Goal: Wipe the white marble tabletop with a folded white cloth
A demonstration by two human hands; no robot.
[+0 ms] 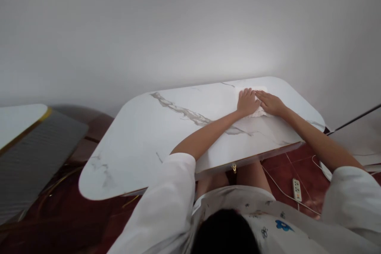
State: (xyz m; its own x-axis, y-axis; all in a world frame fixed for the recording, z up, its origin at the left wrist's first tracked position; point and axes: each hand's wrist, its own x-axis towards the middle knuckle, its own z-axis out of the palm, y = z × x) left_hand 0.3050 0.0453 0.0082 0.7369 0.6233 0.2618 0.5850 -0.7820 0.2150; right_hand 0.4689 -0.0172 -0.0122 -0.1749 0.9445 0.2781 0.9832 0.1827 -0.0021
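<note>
1. Furniture at the far left shows a pale top with a gold rim, over a grey side face
2. Next comes the bench, a long white top with rounded corners and grey-brown marble veining, its far edge along a pale wall
3. A white sleeve covers the upper left arm, and the bare forearm slants across the bench toward its right half
4. A small gold knob sits at the near edge of the bench, with the person's bare legs partly visible just beside it
5. The left hand lies palm down, flattened on the cloth, its fingers close together and pointing toward the wall
6. The white cloth is spread on the right part of the bench, mostly hidden beneath both hands, its uneven near edge showing
7. The right hand is also laid flat on the cloth, fingers extended and angled leftward, their tips at the left hand
8. Farther right, a white power strip lies on the dark red tiled floor, near a pale cable
</note>
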